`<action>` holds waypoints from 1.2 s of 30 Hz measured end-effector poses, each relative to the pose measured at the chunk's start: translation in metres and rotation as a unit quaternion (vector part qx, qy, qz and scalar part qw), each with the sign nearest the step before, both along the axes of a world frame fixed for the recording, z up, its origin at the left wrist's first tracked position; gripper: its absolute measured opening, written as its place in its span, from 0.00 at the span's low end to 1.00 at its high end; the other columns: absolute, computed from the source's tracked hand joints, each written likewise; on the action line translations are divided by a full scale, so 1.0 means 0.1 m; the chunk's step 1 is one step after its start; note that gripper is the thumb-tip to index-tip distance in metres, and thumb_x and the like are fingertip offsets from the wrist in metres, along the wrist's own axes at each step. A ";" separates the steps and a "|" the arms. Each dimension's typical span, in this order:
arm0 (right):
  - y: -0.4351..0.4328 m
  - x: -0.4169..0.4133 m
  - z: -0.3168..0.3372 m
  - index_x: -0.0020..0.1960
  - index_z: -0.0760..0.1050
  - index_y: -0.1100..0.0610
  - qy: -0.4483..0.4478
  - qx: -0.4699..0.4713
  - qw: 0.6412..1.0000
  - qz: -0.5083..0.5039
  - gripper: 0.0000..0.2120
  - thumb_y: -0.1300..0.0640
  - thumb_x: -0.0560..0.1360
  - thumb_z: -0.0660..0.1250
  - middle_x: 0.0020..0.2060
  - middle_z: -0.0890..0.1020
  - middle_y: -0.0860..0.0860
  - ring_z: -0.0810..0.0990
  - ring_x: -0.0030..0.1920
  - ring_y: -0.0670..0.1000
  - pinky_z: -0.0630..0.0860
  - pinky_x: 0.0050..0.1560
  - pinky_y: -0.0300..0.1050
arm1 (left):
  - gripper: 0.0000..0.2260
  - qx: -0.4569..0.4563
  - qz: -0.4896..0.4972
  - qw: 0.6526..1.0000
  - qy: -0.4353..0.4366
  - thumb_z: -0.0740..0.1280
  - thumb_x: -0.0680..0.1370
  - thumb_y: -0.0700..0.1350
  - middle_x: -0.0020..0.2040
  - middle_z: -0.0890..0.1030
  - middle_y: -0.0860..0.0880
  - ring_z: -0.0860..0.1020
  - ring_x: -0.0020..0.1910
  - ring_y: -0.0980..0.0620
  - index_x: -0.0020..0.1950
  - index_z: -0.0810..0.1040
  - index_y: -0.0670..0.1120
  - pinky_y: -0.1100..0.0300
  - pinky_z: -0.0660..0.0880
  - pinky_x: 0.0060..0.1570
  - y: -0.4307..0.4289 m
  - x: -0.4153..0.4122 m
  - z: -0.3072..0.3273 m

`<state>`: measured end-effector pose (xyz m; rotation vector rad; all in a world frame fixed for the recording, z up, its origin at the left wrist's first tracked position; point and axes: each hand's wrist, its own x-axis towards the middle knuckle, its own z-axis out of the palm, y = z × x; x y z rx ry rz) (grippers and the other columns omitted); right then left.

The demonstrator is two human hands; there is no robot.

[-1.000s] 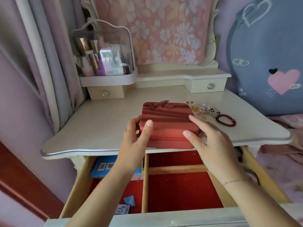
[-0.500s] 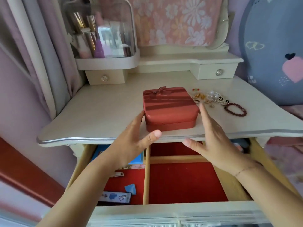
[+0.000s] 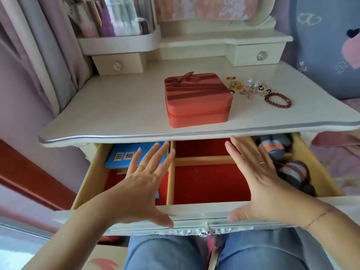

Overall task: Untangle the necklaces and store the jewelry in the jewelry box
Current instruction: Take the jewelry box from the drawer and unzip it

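Observation:
A closed red jewelry box [image 3: 197, 99] with a bow on its lid sits on the white dressing table [image 3: 116, 106], near the front edge. To its right lies a small heap of tangled jewelry [image 3: 247, 87] with gold and pearl pieces, and a dark red bead bracelet [image 3: 278, 100] beside it. My left hand [image 3: 143, 184] and my right hand [image 3: 259, 180] hover over the pulled-out drawer [image 3: 194, 217], fingers spread and straight, holding nothing. Both hands are below the table edge, apart from the box.
The drawer has red lining and wooden dividers; a blue booklet [image 3: 124, 156] lies in its left part and rolled dark socks [image 3: 292, 170] in its right. Two small drawers and a clear cosmetics case [image 3: 116, 18] stand at the table's back. A curtain hangs left.
Both hands let go of the jewelry box, which now rests on the table, and drew back toward me over the drawer. The view tilted downward.

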<state>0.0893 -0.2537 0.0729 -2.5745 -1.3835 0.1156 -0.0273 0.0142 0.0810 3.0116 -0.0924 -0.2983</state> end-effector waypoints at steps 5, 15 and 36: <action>0.11 0.16 -0.04 0.71 0.21 0.43 -0.038 0.048 0.995 -0.084 0.62 0.15 0.52 0.48 0.73 0.27 0.45 0.27 0.74 0.46 0.30 0.72 0.54 | 0.61 0.024 0.057 0.989 -0.131 0.54 0.56 0.82 0.70 0.19 0.55 0.21 0.70 0.54 0.69 0.19 0.55 0.49 0.23 0.69 0.10 0.12 -0.07; 0.46 0.59 -0.30 0.73 0.62 0.59 -0.182 0.148 0.947 -0.221 0.52 0.23 0.61 0.56 0.69 0.69 0.56 0.61 0.71 0.53 0.45 0.72 0.67 | 0.41 0.037 0.145 0.926 -0.346 0.59 0.68 0.73 0.71 0.70 0.46 0.64 0.72 0.44 0.73 0.66 0.47 0.43 0.47 0.73 0.25 0.54 -0.36; 0.56 0.60 -0.02 0.72 0.62 0.57 -0.144 0.339 0.911 -0.183 0.43 0.29 0.68 0.61 0.70 0.67 0.55 0.62 0.72 0.53 0.56 0.72 0.62 | 0.32 -0.109 0.120 0.883 -0.441 0.51 0.77 0.70 0.60 0.76 0.52 0.72 0.58 0.53 0.64 0.75 0.48 0.61 0.63 0.55 0.33 0.76 -0.02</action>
